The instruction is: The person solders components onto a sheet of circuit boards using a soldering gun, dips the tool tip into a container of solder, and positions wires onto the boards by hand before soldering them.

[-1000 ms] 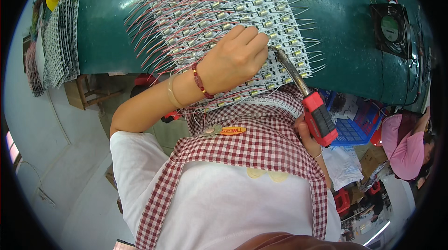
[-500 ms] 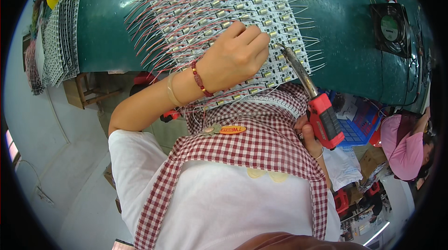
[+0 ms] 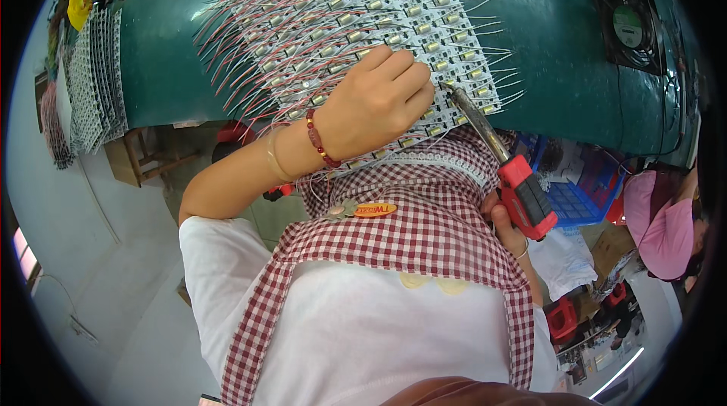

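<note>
My left hand [image 3: 379, 103] is closed, knuckles up, over a large panel of small white circuit boards [image 3: 413, 8]. Its fingertips are hidden, so whatever they pinch does not show. Each row of the panel carries small pale-gold cylindrical parts, with thin red and white wires [image 3: 235, 42] fanning out to the left and short wires on the right. My right hand [image 3: 506, 226], partly behind the tool, is wrapped around a red and black soldering iron [image 3: 526, 195]. The iron's metal tip points up-left and reaches the boards just right of my left fingers.
A green table [image 3: 545, 50] bears the panel. On it, a black fan [image 3: 630, 31] with a cable stands at right, and a stack of similar board panels [image 3: 97, 76] at left. Below the table's right edge is a blue crate [image 3: 572, 201]; a person in pink [image 3: 659, 224] sits beyond.
My left hand and the iron's tip have moved slightly nearer to me and a little left. The view has shifted slightly. The iron stays in my right hand.
</note>
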Available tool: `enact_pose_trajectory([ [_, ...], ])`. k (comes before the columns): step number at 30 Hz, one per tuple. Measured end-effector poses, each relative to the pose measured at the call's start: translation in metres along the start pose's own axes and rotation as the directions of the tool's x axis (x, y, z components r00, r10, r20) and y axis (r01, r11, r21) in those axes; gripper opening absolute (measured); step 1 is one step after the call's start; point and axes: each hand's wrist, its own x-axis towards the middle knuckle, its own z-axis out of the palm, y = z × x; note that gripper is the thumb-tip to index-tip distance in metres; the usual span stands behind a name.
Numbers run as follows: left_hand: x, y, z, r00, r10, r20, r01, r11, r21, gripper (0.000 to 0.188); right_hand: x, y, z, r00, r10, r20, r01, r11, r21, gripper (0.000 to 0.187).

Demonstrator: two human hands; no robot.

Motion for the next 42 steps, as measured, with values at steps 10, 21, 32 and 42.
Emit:
enact_pose_trajectory([
  [10,0.002,0.004,0.001,1.000,-0.021,0.014,0.021,1.000,-0.023,0.022,0.010,-0.021,0.005,1.000,0.005,-0.007,-0.005,1.000,0.001,0.027],
  [21,0.003,0.005,0.003,1.000,-0.021,0.020,0.021,1.000,0.001,0.018,0.003,-0.010,0.003,0.995,-0.092,-0.026,0.091,0.995,-0.040,0.024],
  [32,0.002,0.006,0.003,0.999,-0.030,0.012,0.030,0.999,-0.011,0.021,0.002,-0.008,0.004,0.995,-0.096,-0.032,0.092,0.990,-0.103,0.017],
  [42,0.002,0.007,0.001,0.999,-0.045,0.006,0.045,0.998,0.051,0.023,0.003,-0.012,0.004,0.996,-0.081,-0.032,0.079,0.994,-0.079,0.022],
])
